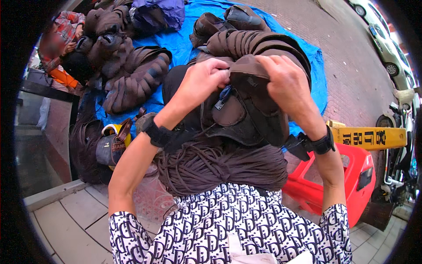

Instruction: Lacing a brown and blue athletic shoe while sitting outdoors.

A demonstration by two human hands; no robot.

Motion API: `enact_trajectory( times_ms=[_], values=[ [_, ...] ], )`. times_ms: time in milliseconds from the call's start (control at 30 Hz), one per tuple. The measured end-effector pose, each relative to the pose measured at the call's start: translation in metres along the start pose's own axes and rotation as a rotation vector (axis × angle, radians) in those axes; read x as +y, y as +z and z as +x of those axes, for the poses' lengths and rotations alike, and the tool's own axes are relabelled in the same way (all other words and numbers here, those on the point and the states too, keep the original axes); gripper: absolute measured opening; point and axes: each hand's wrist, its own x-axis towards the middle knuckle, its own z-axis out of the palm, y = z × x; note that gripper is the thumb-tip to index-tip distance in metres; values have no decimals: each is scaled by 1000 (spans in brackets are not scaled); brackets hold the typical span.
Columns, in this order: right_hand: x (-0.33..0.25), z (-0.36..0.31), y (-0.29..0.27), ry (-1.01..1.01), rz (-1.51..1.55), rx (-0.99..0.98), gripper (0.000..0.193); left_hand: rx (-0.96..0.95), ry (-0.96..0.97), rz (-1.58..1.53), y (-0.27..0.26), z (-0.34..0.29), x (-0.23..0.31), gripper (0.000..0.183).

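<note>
In front of me is a dark brown fabric shoe upper, with a small tag on a blue loop near its middle. My left hand is closed, its thumb and fingers pinched at the upper's left edge; whether a lace is also between them is hidden. On the other side, my right hand grips the top edge, fingers curled over the brown fabric. A thick bundle of brown laces lies across my lap under the upper. Just beyond my hands, a curved stack of nested brown uppers rests on a blue tarp.
More stacked uppers lie at left, with a purple bag behind. Another person sits at the far left. A red plastic stool and a yellow sign stand at right. White cars are parked beyond.
</note>
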Motion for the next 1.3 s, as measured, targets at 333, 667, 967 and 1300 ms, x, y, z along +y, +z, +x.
enact_trajectory(
  times_ms=[333,667,967,1300],
  values=[
    [78,-28,-15,175,202,-14,39,-13,-114,646,6,24,-78,31],
    [152,-155,71,746,274,-110,28,-5,63,820,20,54,-34,17],
    [71,-55,6,262,-7,-37,48,15,73,745,16,48,-32,32],
    [136,-73,40,440,269,-63,42,70,-474,52,-26,58,-106,48]
  ],
)
